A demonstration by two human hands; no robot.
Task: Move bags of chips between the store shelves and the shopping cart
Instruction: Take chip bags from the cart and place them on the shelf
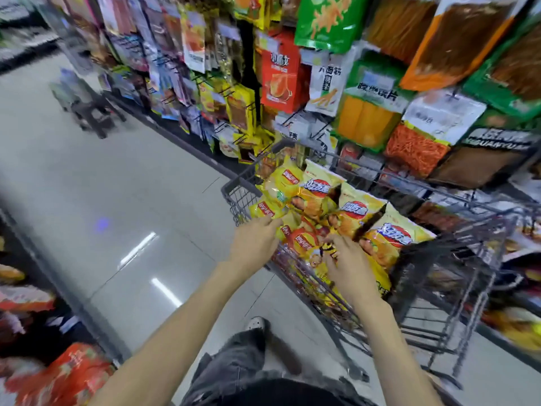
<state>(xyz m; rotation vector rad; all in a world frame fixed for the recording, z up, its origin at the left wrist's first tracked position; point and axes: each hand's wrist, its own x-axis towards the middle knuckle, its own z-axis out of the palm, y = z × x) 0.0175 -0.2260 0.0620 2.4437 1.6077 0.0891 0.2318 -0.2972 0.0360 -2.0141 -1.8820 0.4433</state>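
Note:
A grey wire shopping cart (234, 190) stands against the right-hand shelves and holds several yellow chip bags. Some are Lay's bags (285, 183); others carry a blue and red logo (389, 235). My left hand (254, 238) reaches over the cart's near edge, its fingertips on the edge of a yellow bag (265, 209); the thumb is hidden. My right hand (348, 262) is inside the cart with its fingers curled on a yellow Lay's bag (304, 244) lying on top of the pile.
Hanging snack packs fill the shelves (366, 92) right behind the cart. More bags sit on a low shelf at the left (58, 373). A dark stool or trolley (90, 112) stands far down the grey tiled aisle (117, 186).

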